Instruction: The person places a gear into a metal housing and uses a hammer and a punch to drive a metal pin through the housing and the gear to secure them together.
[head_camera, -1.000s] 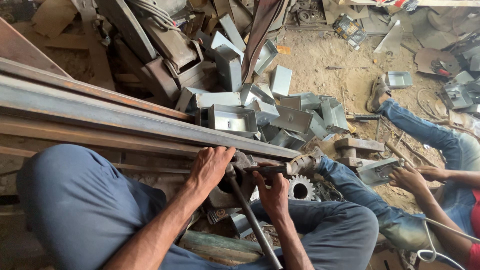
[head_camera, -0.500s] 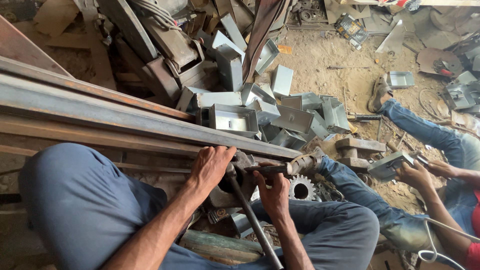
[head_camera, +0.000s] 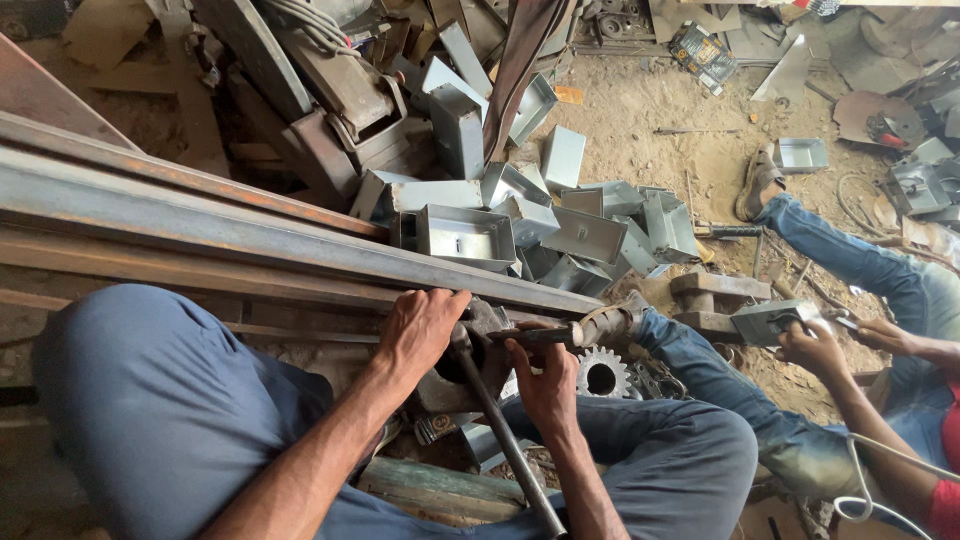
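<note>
Pressing palm-down, left hand (head_camera: 425, 328) seemingly wrapped over a dark metal block (head_camera: 470, 375), right hand (head_camera: 545, 385) fist-closed round a thin rod (head_camera: 535, 337).

floor: sandy dirt (head_camera: 640, 110) | clutter: folded grey metal boxes (head_camera: 590, 235), rusty steel beams (head_camera: 200, 215) | light: daylight

One toothed gear (head_camera: 601, 373) lies on the ground, and one sandal (head_camera: 757, 183) shows on a foot. Four hands are in view: the person's left hand (head_camera: 425, 328) and right hand (head_camera: 545, 380), plus a co-worker's two hands (head_camera: 812, 348). Metal boxes (head_camera: 465, 236) lie piled, too many to count.
</note>
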